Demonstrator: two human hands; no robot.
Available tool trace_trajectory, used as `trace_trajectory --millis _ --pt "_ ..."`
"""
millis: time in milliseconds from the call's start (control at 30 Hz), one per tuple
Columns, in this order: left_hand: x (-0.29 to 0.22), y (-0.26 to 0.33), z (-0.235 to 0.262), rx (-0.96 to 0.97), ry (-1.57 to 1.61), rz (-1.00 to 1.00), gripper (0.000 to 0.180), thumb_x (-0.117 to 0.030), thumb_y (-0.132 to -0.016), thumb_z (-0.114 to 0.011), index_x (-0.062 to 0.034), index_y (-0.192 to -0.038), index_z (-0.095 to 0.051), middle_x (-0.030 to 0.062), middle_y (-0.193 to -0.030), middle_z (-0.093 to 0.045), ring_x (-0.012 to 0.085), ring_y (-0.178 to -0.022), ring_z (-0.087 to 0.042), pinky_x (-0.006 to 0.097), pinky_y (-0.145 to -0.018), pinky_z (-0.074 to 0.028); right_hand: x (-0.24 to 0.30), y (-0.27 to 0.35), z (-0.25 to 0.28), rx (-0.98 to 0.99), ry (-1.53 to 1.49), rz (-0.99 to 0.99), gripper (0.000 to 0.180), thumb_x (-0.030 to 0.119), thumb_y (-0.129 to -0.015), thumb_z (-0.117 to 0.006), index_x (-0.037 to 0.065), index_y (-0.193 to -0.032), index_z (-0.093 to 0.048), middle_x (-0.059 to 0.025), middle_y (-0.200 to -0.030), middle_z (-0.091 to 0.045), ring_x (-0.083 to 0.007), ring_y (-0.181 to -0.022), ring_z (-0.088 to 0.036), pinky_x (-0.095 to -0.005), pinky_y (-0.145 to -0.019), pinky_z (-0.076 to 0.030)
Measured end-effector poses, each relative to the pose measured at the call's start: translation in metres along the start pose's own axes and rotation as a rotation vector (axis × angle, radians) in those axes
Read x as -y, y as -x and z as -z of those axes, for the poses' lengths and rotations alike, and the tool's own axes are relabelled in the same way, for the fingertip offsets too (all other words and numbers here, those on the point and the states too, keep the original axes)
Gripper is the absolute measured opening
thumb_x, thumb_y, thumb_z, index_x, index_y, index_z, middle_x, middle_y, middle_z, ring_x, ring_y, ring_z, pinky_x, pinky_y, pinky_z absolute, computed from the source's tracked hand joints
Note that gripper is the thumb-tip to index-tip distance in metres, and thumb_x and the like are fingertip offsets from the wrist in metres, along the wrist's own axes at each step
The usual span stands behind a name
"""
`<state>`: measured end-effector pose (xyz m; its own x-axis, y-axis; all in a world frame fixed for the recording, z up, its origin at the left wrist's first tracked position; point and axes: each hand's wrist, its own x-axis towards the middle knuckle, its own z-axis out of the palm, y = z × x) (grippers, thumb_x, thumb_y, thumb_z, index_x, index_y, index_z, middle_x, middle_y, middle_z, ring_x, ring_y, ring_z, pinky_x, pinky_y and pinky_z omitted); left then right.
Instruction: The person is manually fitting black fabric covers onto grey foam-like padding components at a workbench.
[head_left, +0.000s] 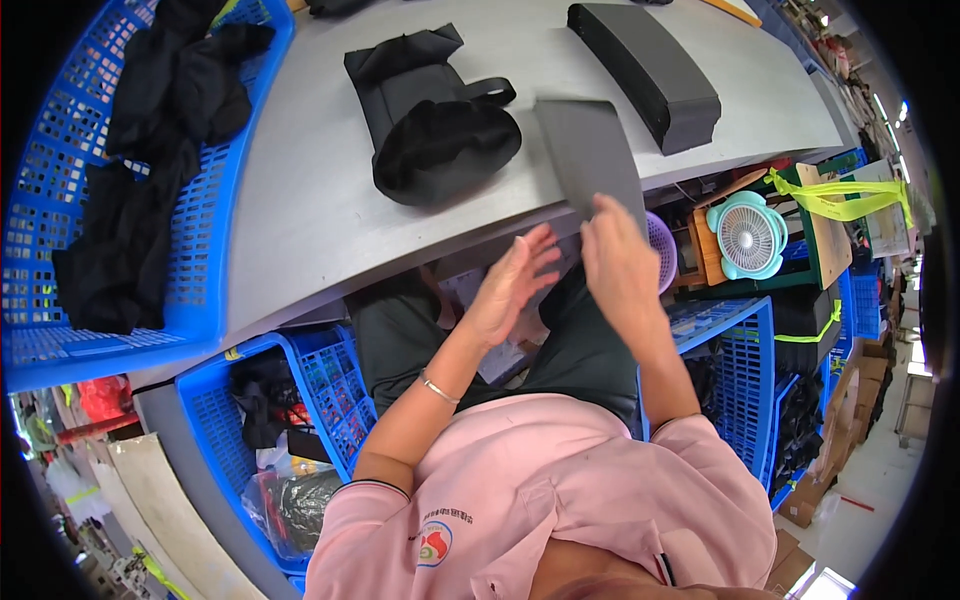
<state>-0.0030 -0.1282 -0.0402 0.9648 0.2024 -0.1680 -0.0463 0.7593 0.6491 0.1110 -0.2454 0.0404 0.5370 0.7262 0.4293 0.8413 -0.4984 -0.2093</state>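
Grip, right hand (622, 262): fingers closed over the near end of a flat grey panel (590, 155), which lies on the counter (300, 190) with that end jutting past the front edge toward the person.

Grip, left hand (510, 285): open, fingers spread and slightly curled, palm turned toward the right hand, holding nothing; it hangs just beside the panel's near end, below the counter edge. A thin silver bracelet (437, 388) sits on the wrist.

Counter: pale grey, curved front edge.

- Black fabric bag (430, 115), loosely folded, one strap loop showing; it lies just left of the panel, its rounded end touching or nearly touching the panel's left edge.
- Stack of dark grey flat panels (648, 70), long and block-shaped, set at a slant to the right of the single panel, a little apart from it.
- Blue plastic basket (205, 220), left end of the counter, holding black fabric pieces (150, 150) heaped inside.

Below the counter:

- Second blue basket (330, 390), at the person's left, with dark items and plastic wrap inside.
- Blue crate (745, 380), at the person's right.
- Small mint-green fan (748, 235), on a shelf to the right, with yellow-green straps (840, 195) beside it.

Person wears a pink top.
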Motion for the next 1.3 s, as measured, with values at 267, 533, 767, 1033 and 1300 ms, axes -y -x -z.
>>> trace_trajectory --millis 267,533,767,1033,1300 --pt "0.038 0.007 -0.001 0.246 0.412 0.253 0.093 -0.068 -0.085 -0.057 -0.0066 -0.151 -0.032 0.0136 -0.151 -0.041 0.0296 -0.136 -0.044 0.047 -0.112 -0.039 0.044 0.085 0.029 0.307 -0.677 -0.121 0.012 0.009 -0.097 -0.055 0.000 -0.104 -0.052 -0.0255 -0.136 -0.053 -0.0379 -0.104 -0.063 -0.0389 -0.088 -0.051" --pt "-0.011 0.017 -0.022 0.138 0.389 0.103 0.060 -0.018 -0.087 -0.072 0.0021 -0.138 -0.047 0.0226 -0.124 -0.061 0.0369 -0.114 -0.063 0.050 -0.100 -0.052 0.033 0.101 0.033 0.257 -0.925 -0.512 0.006 0.004 -0.095 -0.058 -0.002 -0.094 -0.057 -0.0051 -0.088 -0.062 -0.0069 -0.068 -0.050 -0.0230 -0.062 -0.042" --pt "-0.031 0.031 -0.017 -0.008 0.046 0.011 0.042 -0.013 -0.086 -0.070 0.0051 -0.123 -0.057 0.0180 -0.108 -0.069 0.0307 -0.102 -0.068 0.043 -0.094 -0.054 0.055 0.078 0.021 0.142 -0.844 -0.427 0.039 0.015 -0.092 -0.068 -0.001 -0.126 -0.055 -0.0145 -0.115 -0.064 -0.0230 -0.100 -0.063 -0.0328 -0.088 -0.049" --pt "-0.081 0.037 -0.002 -0.692 -1.279 -0.862 0.034 -0.029 -0.097 -0.060 -0.0046 -0.119 -0.070 0.0176 -0.154 -0.034 0.0355 -0.137 -0.036 0.040 -0.112 -0.028 0.032 0.038 0.005 0.297 -1.365 -0.445 0.049 0.009 -0.096 -0.060 -0.005 -0.141 -0.047 -0.0107 -0.131 -0.062 -0.0140 -0.117 -0.057 -0.0269 -0.100 -0.043" --pt "-0.142 -0.010 0.060 -0.718 -1.705 -0.727 0.038 0.006 -0.079 -0.058 -0.0056 -0.111 -0.073 0.0086 -0.139 -0.057 0.0311 -0.108 -0.052 0.037 -0.095 -0.047 0.035 0.007 -0.003 0.320 -0.871 -0.297 0.046 0.012 -0.091 -0.063 0.003 -0.136 -0.055 -0.0180 -0.105 -0.071 -0.0148 -0.084 -0.064 -0.0270 -0.079 -0.049"
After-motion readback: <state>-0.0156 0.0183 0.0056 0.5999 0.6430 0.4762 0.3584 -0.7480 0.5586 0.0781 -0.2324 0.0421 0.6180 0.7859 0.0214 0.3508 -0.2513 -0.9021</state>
